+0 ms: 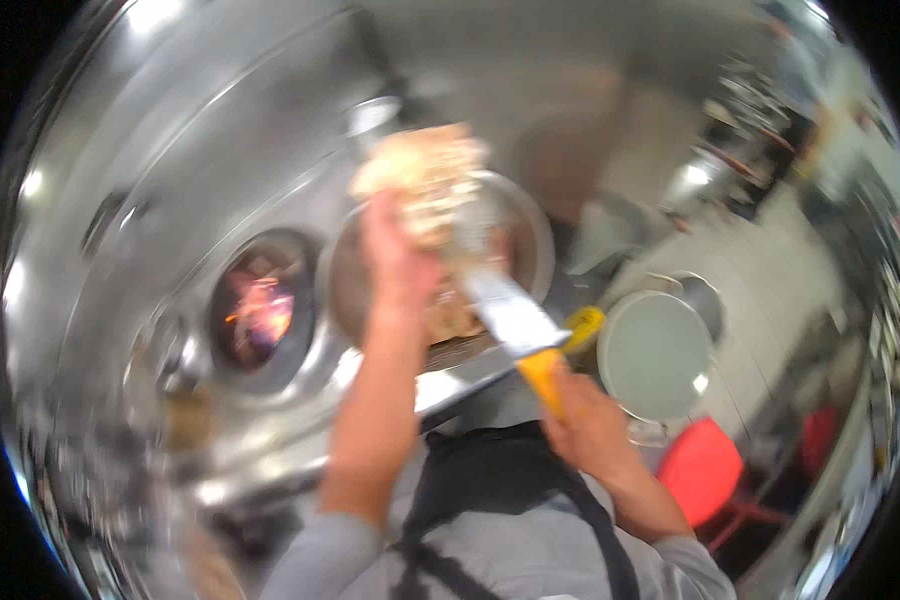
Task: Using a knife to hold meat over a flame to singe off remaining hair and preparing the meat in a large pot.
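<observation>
My left hand [397, 251] holds a pale tan, blurred piece of food [420, 176] above a large round metal bowl or pan [532, 217]. In my right hand [589, 420] is the yellow handle of a knife [517, 311] with a broad metal blade. The blade points up and left, and its far end lies close beside the piece, too blurred to tell whether they touch. More tan pieces [454, 319] lie in the vessel below my left hand.
Flames burn in a round stove opening [259, 307] at the left of the metal counter. A large pot or bucket [654, 356] with pale contents stands at the right, near a red stool seat [701, 471]. A yellow object [585, 328] lies beyond the knife handle.
</observation>
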Motion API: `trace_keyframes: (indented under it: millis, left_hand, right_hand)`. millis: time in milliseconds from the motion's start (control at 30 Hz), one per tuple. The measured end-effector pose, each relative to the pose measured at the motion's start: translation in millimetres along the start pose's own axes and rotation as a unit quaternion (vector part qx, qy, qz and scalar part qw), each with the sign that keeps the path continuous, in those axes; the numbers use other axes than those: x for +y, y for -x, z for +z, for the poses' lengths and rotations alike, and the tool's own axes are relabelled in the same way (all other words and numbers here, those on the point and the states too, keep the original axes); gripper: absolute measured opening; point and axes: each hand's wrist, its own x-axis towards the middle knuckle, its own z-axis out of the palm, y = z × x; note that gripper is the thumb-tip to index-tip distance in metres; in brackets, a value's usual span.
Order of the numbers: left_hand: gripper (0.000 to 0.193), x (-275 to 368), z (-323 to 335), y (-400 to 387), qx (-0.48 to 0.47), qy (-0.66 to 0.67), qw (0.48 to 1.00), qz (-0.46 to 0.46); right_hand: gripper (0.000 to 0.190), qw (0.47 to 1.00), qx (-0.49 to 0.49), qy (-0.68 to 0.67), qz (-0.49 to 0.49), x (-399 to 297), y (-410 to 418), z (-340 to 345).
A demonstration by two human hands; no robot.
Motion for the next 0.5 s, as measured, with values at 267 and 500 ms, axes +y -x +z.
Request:
trace_keyframes:
  millis: [267,500]
  left_hand:
    - [0.047,6,40,23,0.068,-0.156,0.985,0.007]
    - [0.051,-35,69,36,-0.007,-0.113,0.993,-0.044]
  right_hand:
    - [0.055,0.996,0.011,-0.084,-0.031,11,-4,10]
    - [0.055,0.998,0.040,-0.035,0.038,20,20,-15]
